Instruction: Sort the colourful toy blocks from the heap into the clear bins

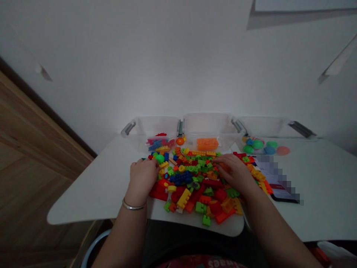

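The left hand point(143, 175) rests knuckles-up on the 9 o'clock edge of the pile of plastic building blocks point(195, 182), fingers curled under. Whether they grip a block cannot be told. A silver bangle point(134, 206) circles that wrist. The right hand point(235, 172) lies palm down on the pile's 2 o'clock part, its fingers point(220, 160) stretched loosely flat toward the middle, closed on nothing visible. Both forearms come up from 6 o'clock.

The blocks, red, yellow, green, blue and orange, are spread on a white table point(97, 193) with a curved near edge. At 12 o'clock of the pile, three clear plastic bins point(208, 124) stand in a row against a plain white wall point(156, 67), each holding a few coloured pieces. A wooden panel point(30, 156) runs along at 9 o'clock. A dark-edged flat item point(281, 193), blurred over, lies at 3 o'clock.

Upside-down letters on the clothing point(220, 263) at 6 o'clock are cut off and cannot be read.
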`<state>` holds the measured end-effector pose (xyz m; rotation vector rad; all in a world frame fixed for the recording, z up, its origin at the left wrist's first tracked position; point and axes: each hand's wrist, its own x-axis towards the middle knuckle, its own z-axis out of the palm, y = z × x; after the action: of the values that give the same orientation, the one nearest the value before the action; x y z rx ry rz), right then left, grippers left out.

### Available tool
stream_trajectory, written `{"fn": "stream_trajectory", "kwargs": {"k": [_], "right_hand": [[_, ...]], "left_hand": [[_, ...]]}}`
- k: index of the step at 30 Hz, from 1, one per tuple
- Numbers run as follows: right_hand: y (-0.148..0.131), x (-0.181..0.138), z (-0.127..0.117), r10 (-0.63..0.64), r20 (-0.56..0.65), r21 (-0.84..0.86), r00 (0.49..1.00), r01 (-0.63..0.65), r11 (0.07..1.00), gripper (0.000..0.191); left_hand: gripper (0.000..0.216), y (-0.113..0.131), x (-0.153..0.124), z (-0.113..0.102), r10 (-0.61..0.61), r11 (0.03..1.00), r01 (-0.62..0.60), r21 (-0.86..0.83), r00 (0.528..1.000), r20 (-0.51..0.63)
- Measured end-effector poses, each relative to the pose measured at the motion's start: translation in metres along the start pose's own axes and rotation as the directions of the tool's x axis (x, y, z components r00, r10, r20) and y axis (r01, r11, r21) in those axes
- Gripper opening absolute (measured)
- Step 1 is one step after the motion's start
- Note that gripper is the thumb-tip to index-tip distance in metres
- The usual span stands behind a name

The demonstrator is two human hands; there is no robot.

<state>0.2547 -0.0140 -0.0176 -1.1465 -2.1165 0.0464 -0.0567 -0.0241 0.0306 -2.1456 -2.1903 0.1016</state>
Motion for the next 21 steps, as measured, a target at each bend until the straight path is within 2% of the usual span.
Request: {"fn": "stream_trajectory", "kwargs": {"k": [21], "right_hand": [[-0.003,0.002,-0.001,-0.027,-0.004,-0.001,1.0,0.027,1.0,0.02]], "left_hand": [[0.026,-0.007,0.012,0.005,0.01,0.998,-0.004,-0.067,0.995,0.095]]}}
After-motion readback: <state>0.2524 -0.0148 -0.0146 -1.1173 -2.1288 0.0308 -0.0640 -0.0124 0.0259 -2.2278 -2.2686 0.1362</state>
